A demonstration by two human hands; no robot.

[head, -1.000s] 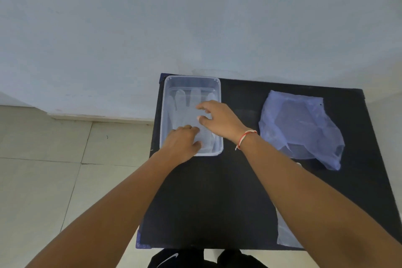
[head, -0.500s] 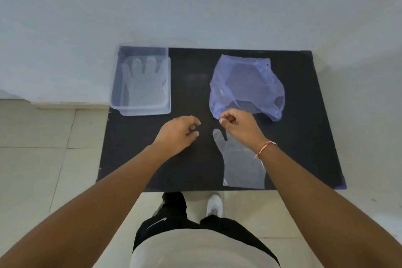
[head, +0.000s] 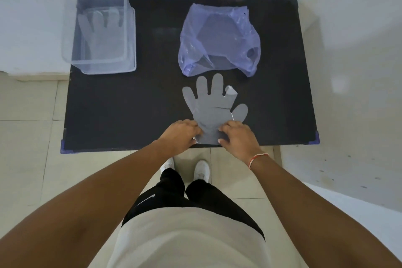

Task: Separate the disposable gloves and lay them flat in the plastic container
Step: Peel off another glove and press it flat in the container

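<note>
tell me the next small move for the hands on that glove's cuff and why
Probably pinch the cuff edge and lift, peeling the layers apart. Both the left hand and right hand rest on the cuff of the glove, which still lies on the black table; one finger is folded. The plastic container holds one flat glove already.

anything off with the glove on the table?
Yes: the glove on the black table has one finger folded over near the purple bag, so it isn't fully flat. Both hands hold its cuff.
</note>
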